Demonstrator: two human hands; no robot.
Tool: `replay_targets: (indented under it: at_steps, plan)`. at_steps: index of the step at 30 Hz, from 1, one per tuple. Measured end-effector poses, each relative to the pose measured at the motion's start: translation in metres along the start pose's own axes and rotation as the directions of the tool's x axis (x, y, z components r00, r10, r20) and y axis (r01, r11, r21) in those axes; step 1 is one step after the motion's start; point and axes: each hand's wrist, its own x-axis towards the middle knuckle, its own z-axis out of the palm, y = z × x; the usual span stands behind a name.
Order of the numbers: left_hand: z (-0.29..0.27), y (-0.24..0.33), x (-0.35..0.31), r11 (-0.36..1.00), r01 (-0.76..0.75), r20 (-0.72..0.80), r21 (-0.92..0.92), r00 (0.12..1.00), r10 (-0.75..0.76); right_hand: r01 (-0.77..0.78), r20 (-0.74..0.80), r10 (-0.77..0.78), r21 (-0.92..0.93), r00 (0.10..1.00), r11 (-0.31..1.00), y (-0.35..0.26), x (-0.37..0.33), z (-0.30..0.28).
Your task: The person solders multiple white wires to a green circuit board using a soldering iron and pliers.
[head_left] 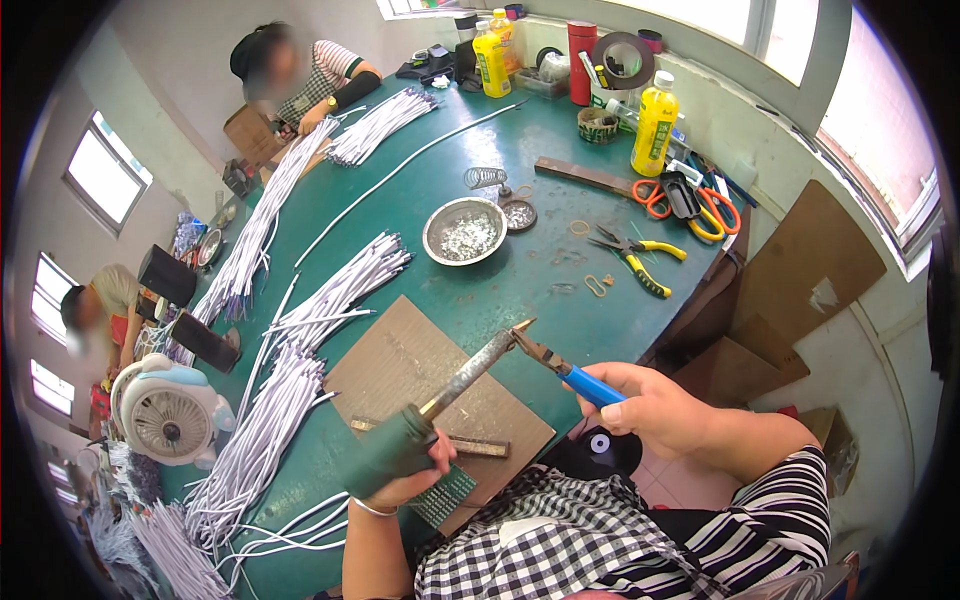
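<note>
My left hand (405, 484) is wrapped round a soldering iron (470, 375), below its thick dark green grip. Its metal barrel slants up and right, ending in a copper-coloured tip. In my right hand (655, 405) are blue-handled pliers (590, 384), their jaws meeting the barrel's end just by the tip; whether they clamp it I cannot tell. Beneath the iron lies a brown board (385, 355) with a narrow metal bar (482, 447) across it. A green circuit board (443, 497) rests beside my left hand, partly covered by it.
Bundles of white wires (260, 440) cover the table's left side. Beyond the board stands a metal bowl (465, 232) of silvery bits. Yellow-handled pliers (645, 260), scissors (655, 198) and a yellow bottle (655, 125) lie or stand right. A fan (170, 420) is left; a co-worker (300, 85) sits opposite.
</note>
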Motion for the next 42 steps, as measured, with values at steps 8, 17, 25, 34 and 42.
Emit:
replay_targets:
  at_steps: [8,17,25,34,42]
  plan:
    - [0.017,0.032,0.014,0.986,0.086,-0.031,0.143,0.996,-0.082,-0.015,-0.013,0.016,0.052,1.000,0.999,-0.002,0.008,-0.006]
    - [-0.004,-0.005,-0.009,0.865,0.059,0.173,-0.498,0.984,0.032,0.159,-0.082,-0.145,0.209,0.986,0.965,-0.005,0.010,-0.011]
    - [0.006,0.002,-0.011,0.850,-0.267,-0.379,-0.453,0.921,0.088,0.463,-0.558,-0.429,-0.089,0.711,0.882,-0.037,0.016,-0.089]
    - [0.016,-0.002,-0.011,0.984,-0.151,-0.216,-0.100,0.968,0.126,0.457,-0.924,-0.382,-0.328,0.027,0.827,-0.107,-0.097,-0.260]
    - [0.019,-0.008,-0.013,0.996,-0.083,-0.296,-0.024,0.953,0.072,0.293,-0.953,-0.167,-0.240,-0.254,0.925,-0.122,-0.190,-0.346]
